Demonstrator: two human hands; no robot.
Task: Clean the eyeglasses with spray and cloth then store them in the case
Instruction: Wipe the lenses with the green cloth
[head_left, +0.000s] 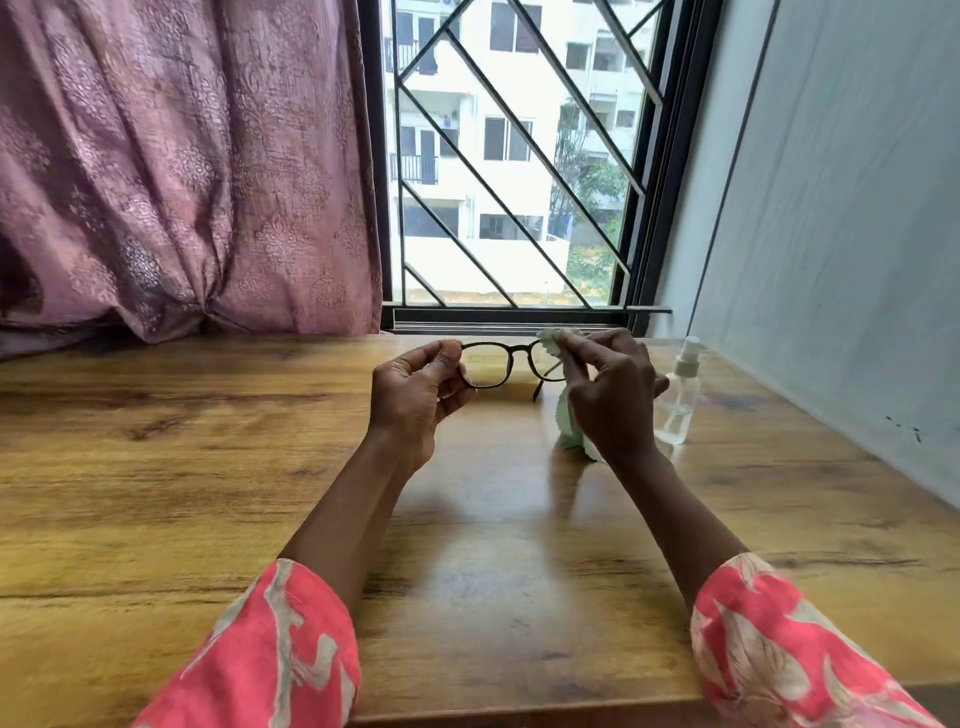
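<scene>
We hold the eyeglasses (511, 364) up off the worktop (208, 467), out in front of us, between both hands. Our left hand (415, 395) pinches the frame at its left end, thumb and fingers closed narrowly on the rim near the hinge; we judge this grip is there to steady the frame and keep skin off the glass. Our right hand (608, 395) is closed on the pale green cleaning cloth (569, 421), with the thumb and fingertips pressing a fold of it onto the right lens, while the rest of the cloth hangs down below the palm. That leaves the left lens bare between the two hands and the right one mostly hidden by cloth and fingers.

The frame's long axis runs left to right, from one hand across to the other, roughly level. One temple arm shows, slanting down just left of the right hand. Whether the lens fronts face us or the window we cannot tell.

The spray bottle (678, 400) stands upright on the worktop just to the right of the right hand, within easy reach, we suppose, for another spritz. It is part full of clear liquid. No case is in view, so we judge that wiping is the step in hand and storing is not yet begun.
</scene>
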